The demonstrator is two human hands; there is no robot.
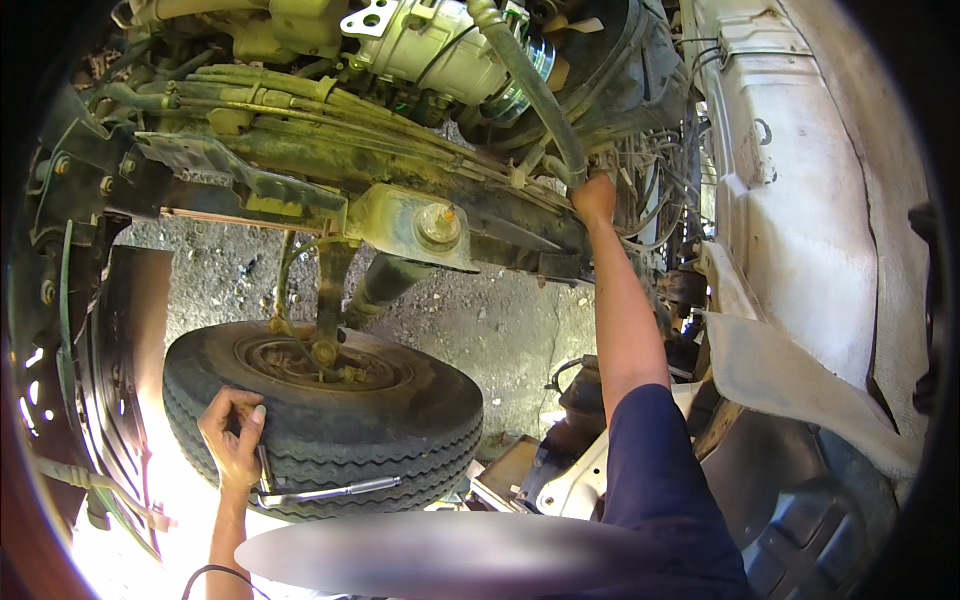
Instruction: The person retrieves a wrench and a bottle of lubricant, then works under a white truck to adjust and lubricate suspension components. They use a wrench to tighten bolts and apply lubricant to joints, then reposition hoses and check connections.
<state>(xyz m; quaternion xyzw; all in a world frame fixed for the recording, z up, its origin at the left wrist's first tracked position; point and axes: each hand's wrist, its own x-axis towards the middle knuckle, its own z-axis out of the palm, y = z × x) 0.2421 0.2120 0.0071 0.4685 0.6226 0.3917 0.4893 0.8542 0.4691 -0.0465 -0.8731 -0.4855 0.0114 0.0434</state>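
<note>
My left hand [232, 440] is beside the tread of a large black tyre [400, 430], its fingers curled and thumb bent. A chrome ratchet wrench [335, 491] with an upright extension reaches up behind the thumb; the hand appears closed on that extension, though the grip is partly hidden. Farther off, my right arm stretches into the engine bay. There my right hand [595, 198] is closed against the lower end of a thick grey-green hose [545, 105], next to a wire bundle. Its fingertips are hidden, so what they grip cannot be made out.
A dusty frame rail [490, 210] with pipes along it crosses the view, carrying a bracketed mount [415, 228]. Above sits a silver compressor [430, 50]. A pale body panel [800, 200] stands at the right, over a torn flap [810, 375]. Gravel ground [480, 310] shows below.
</note>
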